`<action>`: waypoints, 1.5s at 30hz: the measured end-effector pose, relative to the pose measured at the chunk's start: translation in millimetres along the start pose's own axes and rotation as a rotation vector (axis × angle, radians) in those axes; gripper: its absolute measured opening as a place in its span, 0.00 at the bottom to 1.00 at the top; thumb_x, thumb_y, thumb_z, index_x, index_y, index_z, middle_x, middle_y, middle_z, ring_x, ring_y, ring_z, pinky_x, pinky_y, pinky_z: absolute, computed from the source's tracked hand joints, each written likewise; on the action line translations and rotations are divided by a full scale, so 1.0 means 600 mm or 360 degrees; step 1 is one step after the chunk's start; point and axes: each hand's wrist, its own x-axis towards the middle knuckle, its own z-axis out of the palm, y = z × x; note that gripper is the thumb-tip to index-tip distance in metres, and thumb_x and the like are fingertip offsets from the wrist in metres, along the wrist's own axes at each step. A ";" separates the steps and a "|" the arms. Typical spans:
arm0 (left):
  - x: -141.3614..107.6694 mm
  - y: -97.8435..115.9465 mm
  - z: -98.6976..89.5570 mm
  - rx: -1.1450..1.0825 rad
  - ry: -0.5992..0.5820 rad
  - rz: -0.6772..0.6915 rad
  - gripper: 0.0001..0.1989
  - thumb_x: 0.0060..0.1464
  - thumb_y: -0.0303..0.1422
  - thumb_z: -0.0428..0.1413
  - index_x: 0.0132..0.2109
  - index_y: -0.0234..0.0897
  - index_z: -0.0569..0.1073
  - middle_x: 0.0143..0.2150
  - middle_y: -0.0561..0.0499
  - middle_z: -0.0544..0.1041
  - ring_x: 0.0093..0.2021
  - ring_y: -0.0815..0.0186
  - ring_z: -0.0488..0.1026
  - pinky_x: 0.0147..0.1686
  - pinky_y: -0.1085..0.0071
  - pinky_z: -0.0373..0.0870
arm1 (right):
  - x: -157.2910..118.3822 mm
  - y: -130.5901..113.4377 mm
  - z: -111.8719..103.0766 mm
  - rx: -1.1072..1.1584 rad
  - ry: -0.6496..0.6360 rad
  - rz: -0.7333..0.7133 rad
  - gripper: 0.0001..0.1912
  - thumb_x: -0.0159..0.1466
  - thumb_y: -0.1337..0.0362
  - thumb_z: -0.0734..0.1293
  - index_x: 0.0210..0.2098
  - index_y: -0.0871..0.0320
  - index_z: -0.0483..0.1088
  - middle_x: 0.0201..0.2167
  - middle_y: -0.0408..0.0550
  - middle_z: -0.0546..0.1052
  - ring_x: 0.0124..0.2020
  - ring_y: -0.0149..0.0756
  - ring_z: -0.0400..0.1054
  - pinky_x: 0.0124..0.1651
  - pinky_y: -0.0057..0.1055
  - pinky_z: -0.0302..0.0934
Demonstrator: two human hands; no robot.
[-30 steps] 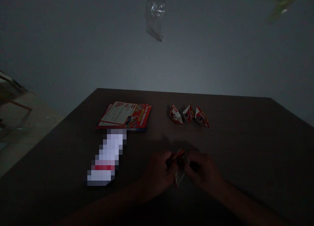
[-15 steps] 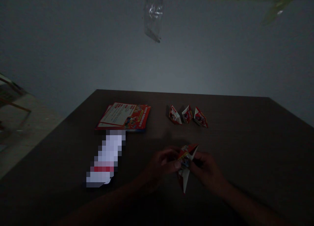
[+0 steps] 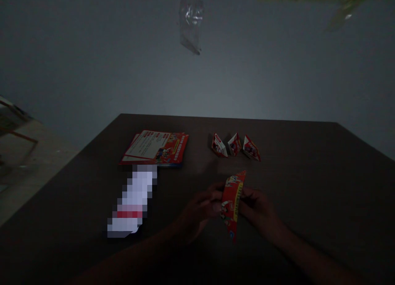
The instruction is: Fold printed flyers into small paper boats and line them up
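Observation:
A folded piece of red printed paper (image 3: pixel 232 202) is held up over the near part of the table, with yellow lettering and small figures on the side facing me. My left hand (image 3: pixel 200 209) grips its left edge, thumb in front. From the other side my right hand (image 3: pixel 259 211) holds the right edge, its fingertips partly hidden behind the paper. Beyond the hands, three small folded paper shapes stand in a row: a left one (image 3: pixel 219 146), a middle one (image 3: pixel 234 146) and a right one (image 3: pixel 251 149), all red and white with pointed ends.
On the dark table (image 3: pixel 308 165), a stack of red and white printed leaflets (image 3: pixel 154 147) lies at the back left. In front of it is a bright, pixelated long object (image 3: pixel 135 198). A clear plastic bag (image 3: pixel 191 23) hangs at the wall (image 3: pixel 265 71). The room is dim.
The folded paper has turned in my hands: its spread points and white inner faces were showing, and now a flatter red printed side faces me. Both hands stay on it.

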 end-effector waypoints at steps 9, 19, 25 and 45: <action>0.005 -0.001 -0.004 0.0030 0.0161 0.0083 0.11 0.52 0.35 0.56 0.39 0.37 0.80 0.55 0.43 0.69 0.56 0.50 0.63 0.53 0.58 0.58 | -0.009 -0.009 -0.008 -0.0830 0.0283 -0.0946 0.14 0.56 0.72 0.70 0.42 0.56 0.73 0.28 0.44 0.77 0.28 0.32 0.72 0.31 0.25 0.67; -0.001 -0.007 -0.001 0.0247 0.0101 0.0063 0.10 0.55 0.37 0.55 0.41 0.38 0.78 0.55 0.44 0.67 0.55 0.54 0.64 0.51 0.61 0.61 | -0.012 -0.008 -0.005 -0.0912 0.0208 -0.1087 0.13 0.59 0.73 0.68 0.43 0.56 0.73 0.33 0.49 0.80 0.33 0.35 0.76 0.34 0.24 0.70; -0.003 0.004 0.004 0.0375 0.0043 0.0021 0.10 0.57 0.34 0.54 0.42 0.37 0.78 0.56 0.44 0.68 0.56 0.54 0.64 0.53 0.63 0.61 | -0.016 -0.018 -0.004 -0.0999 0.0186 -0.1115 0.09 0.59 0.73 0.68 0.38 0.57 0.74 0.29 0.48 0.79 0.27 0.32 0.75 0.30 0.22 0.69; -0.002 -0.006 0.008 0.0207 0.0123 -0.0079 0.14 0.61 0.32 0.50 0.50 0.36 0.74 0.57 0.44 0.69 0.55 0.56 0.66 0.54 0.62 0.59 | -0.012 -0.022 -0.003 -0.1224 0.0130 -0.1221 0.08 0.64 0.66 0.64 0.41 0.56 0.73 0.31 0.49 0.80 0.31 0.35 0.76 0.33 0.25 0.72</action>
